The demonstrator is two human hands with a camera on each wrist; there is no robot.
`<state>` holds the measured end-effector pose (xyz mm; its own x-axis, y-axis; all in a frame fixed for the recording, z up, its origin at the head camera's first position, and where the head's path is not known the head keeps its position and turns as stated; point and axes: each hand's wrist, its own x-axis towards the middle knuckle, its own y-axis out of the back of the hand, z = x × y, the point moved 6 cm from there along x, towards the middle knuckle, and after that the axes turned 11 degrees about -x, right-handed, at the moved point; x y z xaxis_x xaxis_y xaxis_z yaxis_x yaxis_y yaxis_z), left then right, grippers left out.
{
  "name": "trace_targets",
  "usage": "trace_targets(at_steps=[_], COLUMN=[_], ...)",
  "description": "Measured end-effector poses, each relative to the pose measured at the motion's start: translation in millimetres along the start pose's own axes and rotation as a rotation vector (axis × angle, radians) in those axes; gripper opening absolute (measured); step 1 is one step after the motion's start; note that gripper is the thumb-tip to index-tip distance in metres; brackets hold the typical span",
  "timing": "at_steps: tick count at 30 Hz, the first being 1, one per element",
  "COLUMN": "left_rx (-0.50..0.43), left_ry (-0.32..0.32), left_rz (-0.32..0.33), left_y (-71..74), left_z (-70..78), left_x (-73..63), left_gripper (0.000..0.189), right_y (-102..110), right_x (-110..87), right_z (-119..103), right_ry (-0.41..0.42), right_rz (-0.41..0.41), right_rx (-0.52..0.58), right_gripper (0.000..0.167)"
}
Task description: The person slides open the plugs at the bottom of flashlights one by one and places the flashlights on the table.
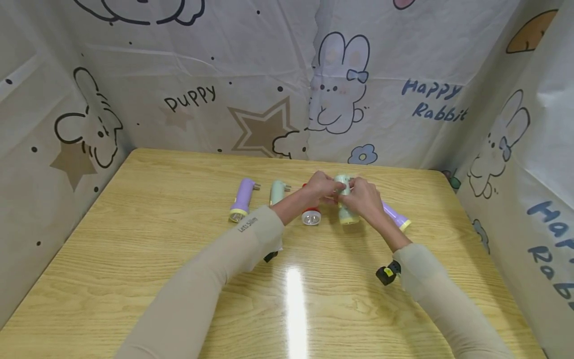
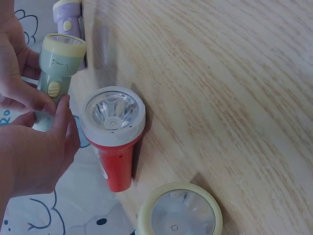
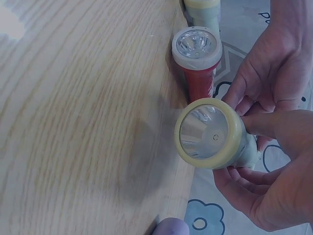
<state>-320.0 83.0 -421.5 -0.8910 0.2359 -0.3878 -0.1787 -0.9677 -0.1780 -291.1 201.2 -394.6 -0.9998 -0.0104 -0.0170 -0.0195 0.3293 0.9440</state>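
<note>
A light green flashlight (image 1: 347, 215) with a cream rim is held up between both hands at the right of the row, its lens toward the person. My right hand (image 1: 364, 198) grips its body, thumb on one side and fingers on the other in the right wrist view. From the other side my left hand (image 1: 322, 186) pinches the body near the tail, below the cream switch (image 2: 54, 89) in the left wrist view. Just left of it, a red flashlight (image 2: 117, 166) with a white head lies on the table, partly covered by the left hand in the head view.
A purple flashlight (image 1: 395, 216) lies slanted beyond the right hand. Farther left are another green flashlight (image 1: 277, 189) and another purple flashlight (image 1: 243, 197), both with plug prongs out. The wooden table (image 1: 179, 239) ends at a printed cloth wall (image 1: 188, 129).
</note>
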Motion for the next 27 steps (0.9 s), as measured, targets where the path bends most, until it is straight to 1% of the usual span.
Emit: trace_targets(at_steps=[7, 12, 15, 22, 27], left_rx=[-0.017, 0.014, 0.028, 0.049, 0.045], left_ry=[0.001, 0.003, 0.002, 0.004, 0.005], left_rz=[0.009, 0.01, 0.024, 0.081, 0.096], left_y=[0.5, -0.6, -1.1, -2.1, -3.1], left_z=[-2.0, -3.0, -4.5, -8.3, -10.3], left_x=[0.5, 2.5, 4.4, 5.1, 5.8], left_gripper=[0.022, 0.024, 0.026, 0.03, 0.029], right_y=[-3, -5, -6, -9, -12], right_x=[3.4, 5.1, 6.2, 7.5, 7.0], right_z=[2, 3, 3, 6, 7], right_ry=[-0.001, -0.001, 0.002, 0.004, -0.01], right_rz=[-0.013, -0.011, -0.015, -0.022, -0.045], right_rx=[0.001, -0.001, 0.004, 0.009, 0.023], right_gripper=[0.023, 0.026, 0.027, 0.031, 0.031])
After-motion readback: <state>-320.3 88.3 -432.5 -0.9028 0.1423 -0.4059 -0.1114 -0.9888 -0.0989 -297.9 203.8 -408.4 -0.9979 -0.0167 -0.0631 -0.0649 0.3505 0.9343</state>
